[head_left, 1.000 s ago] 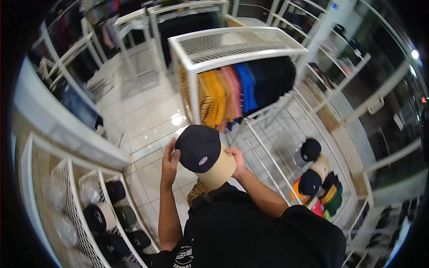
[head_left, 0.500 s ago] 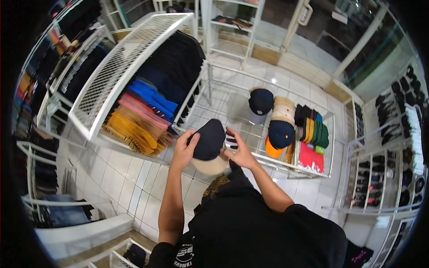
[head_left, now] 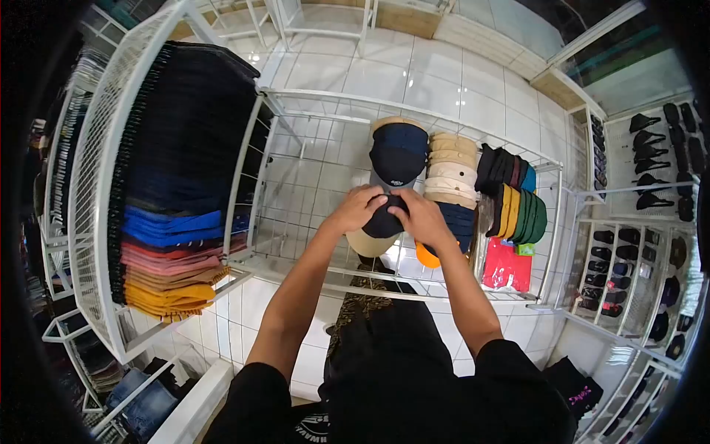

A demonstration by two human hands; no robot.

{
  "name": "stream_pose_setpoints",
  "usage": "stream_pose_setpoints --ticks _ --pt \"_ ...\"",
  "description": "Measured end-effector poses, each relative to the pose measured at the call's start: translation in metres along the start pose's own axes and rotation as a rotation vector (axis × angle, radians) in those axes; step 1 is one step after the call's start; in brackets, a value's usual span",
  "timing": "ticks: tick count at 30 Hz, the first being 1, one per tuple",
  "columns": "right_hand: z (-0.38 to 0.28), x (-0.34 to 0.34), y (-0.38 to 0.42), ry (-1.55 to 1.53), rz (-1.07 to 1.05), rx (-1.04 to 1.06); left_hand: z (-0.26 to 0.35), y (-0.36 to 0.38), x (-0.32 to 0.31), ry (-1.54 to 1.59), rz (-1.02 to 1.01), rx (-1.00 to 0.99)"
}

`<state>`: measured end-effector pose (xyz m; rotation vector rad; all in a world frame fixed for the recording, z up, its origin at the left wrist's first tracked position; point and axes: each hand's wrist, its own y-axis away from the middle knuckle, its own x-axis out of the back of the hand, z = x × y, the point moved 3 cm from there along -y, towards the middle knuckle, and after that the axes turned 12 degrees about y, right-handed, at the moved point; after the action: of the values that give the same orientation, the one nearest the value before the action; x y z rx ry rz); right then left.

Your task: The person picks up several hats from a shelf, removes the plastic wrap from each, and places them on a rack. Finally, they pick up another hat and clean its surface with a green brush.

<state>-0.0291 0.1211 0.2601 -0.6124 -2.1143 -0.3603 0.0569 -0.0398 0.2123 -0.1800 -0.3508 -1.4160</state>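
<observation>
A black cap with a beige brim (head_left: 372, 244) is held between both hands over the wire rack, touching or just in front of a dark cap with a grey brim (head_left: 398, 157). My left hand (head_left: 358, 209) grips its left side, thumb on the crown. On its right side lies my right hand (head_left: 421, 218), fingers bent over the crown. A row of beige and white caps (head_left: 452, 169) stands right of the dark cap, with a navy cap with an orange brim (head_left: 427, 255) at its near end, partly behind my right hand.
White wire rack (head_left: 347, 95) holds green and yellow caps (head_left: 526, 214) and a red packet (head_left: 507, 266). Folded clothes (head_left: 174, 222) hang on a rack at the left. Shelves with dark items (head_left: 617, 266) stand at the right.
Both hands have moved the black cap forward and right, from in front of the rack to beside the dark cap. The view has shifted down over the rack.
</observation>
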Motion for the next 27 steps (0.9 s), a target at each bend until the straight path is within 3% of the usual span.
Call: stream_pose_setpoints --ticks 3,5,7,9,10,11,14,17,20,23,25,27 --pt "0.076 -0.041 -0.037 -0.082 -0.134 -0.039 -0.047 -0.045 -0.018 -0.040 -0.033 0.032" --pt "0.109 -0.059 -0.058 -0.085 -0.233 -0.121 -0.068 -0.068 -0.027 0.113 0.019 0.105" --pt "0.148 -0.083 -0.076 -0.053 -0.199 -0.131 -0.094 -0.076 -0.045 0.197 0.123 0.060" --pt "0.174 -0.091 -0.088 0.107 -0.107 -0.261 -0.124 -0.077 -0.056 0.129 0.418 0.168" --pt "0.178 -0.090 -0.092 0.090 -0.042 -0.202 -0.136 -0.072 -0.066 0.126 0.350 0.455" --pt "0.183 -0.092 -0.095 0.088 -0.047 -0.200 -0.138 -0.068 -0.075 0.127 0.352 0.460" --pt "0.174 -0.084 -0.100 0.088 -0.048 -0.158 -0.150 -0.052 -0.109 0.839 0.336 0.768" --pt "0.168 -0.085 -0.093 0.097 0.030 -0.128 -0.137 -0.057 -0.118 1.092 0.339 0.869" --pt "0.164 -0.087 -0.080 0.016 0.303 -0.280 -0.165 -0.066 -0.129 1.233 0.310 0.767" --pt "0.157 -0.106 -0.061 0.088 0.280 -0.319 -0.168 -0.063 -0.133 1.378 0.339 0.757" --pt "0.149 -0.112 -0.047 0.117 0.286 -0.237 -0.155 -0.058 -0.131 1.337 0.312 0.752" --pt "0.131 -0.108 -0.031 0.142 0.364 -0.220 -0.143 -0.045 -0.126 0.898 0.102 0.682"
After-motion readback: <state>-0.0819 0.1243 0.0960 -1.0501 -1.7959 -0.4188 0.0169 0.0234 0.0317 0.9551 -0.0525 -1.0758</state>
